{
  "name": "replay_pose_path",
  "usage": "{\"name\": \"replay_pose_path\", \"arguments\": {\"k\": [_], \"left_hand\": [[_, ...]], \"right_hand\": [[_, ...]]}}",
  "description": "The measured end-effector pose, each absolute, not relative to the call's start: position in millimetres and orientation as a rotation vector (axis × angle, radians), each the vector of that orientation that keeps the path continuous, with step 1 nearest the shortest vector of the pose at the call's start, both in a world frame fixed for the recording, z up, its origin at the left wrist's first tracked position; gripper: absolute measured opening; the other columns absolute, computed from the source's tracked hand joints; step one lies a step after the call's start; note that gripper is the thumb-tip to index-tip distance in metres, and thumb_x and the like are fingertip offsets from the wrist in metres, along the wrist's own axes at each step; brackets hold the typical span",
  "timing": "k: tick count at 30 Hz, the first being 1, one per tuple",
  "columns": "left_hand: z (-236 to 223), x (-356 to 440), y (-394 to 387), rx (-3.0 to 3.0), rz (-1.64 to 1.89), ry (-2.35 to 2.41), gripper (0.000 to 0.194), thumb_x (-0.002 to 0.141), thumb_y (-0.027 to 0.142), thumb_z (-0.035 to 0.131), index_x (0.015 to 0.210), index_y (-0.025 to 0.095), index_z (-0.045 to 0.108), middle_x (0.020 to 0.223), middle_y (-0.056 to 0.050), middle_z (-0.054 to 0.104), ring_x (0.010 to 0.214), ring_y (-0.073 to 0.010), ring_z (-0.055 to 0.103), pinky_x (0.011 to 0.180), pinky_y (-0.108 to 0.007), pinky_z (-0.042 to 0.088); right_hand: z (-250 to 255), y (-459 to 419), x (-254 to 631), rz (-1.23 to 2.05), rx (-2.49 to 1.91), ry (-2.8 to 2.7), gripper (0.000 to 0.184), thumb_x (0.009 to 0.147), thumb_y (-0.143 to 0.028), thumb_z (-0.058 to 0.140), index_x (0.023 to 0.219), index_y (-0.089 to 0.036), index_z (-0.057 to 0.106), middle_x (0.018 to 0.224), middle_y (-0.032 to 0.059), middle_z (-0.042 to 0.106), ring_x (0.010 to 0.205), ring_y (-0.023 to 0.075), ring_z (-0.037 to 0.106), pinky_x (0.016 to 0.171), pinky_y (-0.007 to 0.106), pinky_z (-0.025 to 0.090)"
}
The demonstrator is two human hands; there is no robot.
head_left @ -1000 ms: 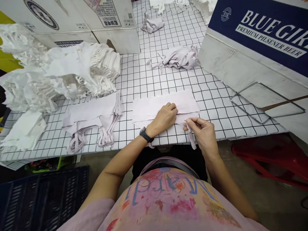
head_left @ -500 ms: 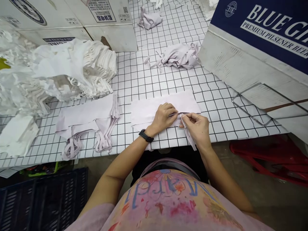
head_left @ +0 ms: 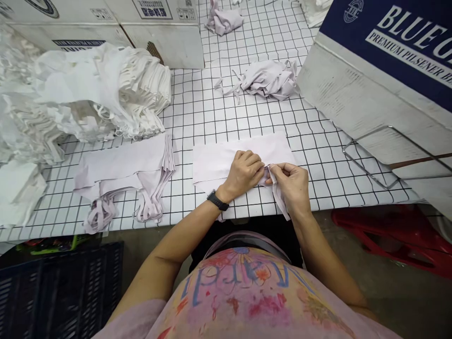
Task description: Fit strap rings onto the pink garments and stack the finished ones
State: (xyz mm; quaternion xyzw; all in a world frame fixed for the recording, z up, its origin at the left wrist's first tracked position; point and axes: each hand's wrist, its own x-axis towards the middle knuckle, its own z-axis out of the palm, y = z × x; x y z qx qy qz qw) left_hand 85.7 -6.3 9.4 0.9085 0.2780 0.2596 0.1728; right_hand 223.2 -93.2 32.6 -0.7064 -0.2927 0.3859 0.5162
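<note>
A flat pale pink cloth bag [head_left: 226, 155] lies on the grid-patterned table [head_left: 318, 160] right in front of me. My left hand [head_left: 244, 172] rests on the bag with its fingers curled, pinching the fabric at its right part. My right hand [head_left: 290, 185] meets it there, fingers closed on the bag's strap [head_left: 280, 200], which hangs down over the table's front edge. A black watch [head_left: 216, 200] sits on my left wrist.
A stack of folded pink bags [head_left: 123, 165] lies to the left, white bags [head_left: 88, 94] heaped behind it. Crumpled pink cloth [head_left: 270, 77] sits farther back. Cardboard boxes [head_left: 165, 28] stand behind, a blue beer box [head_left: 381, 61] and a wire frame [head_left: 384, 155] at right.
My right hand has moved up and left with the strap until it meets my left hand on the bag. The view has shifted slightly.
</note>
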Motion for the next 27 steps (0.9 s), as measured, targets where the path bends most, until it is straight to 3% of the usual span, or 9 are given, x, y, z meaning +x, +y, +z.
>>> {"name": "replay_pose_path", "arguments": {"k": [17,27], "left_hand": [[6.3,87.8,-7.6,2.701,0.765,0.751,0.035,0.105,0.02,0.042,0.078,0.019,0.064,0.084,-0.006,0.069,0.086,-0.0208,0.056,0.085,-0.042,0.04],[-1.6,91.8,-8.4,2.93,0.985,0.567,0.036,0.101,0.009,0.046,0.068,0.017,0.056,0.072,-0.004,0.06,0.077,-0.0178,0.052,0.079,-0.034,0.048]], "right_hand": [[35.9,-91.7,220.4,0.971,-1.721,-0.706,0.021,0.081,-0.035,0.076,0.07,-0.017,0.074,0.065,0.003,0.071,0.055,0.0157,0.066,0.062,0.028,0.055],[36.6,-87.5,236.9,1.208,-1.77,-0.873,0.03,0.077,-0.04,0.075,0.062,-0.016,0.065,0.055,0.0002,0.06,0.049,0.0114,0.054,0.049,0.023,0.04]]}}
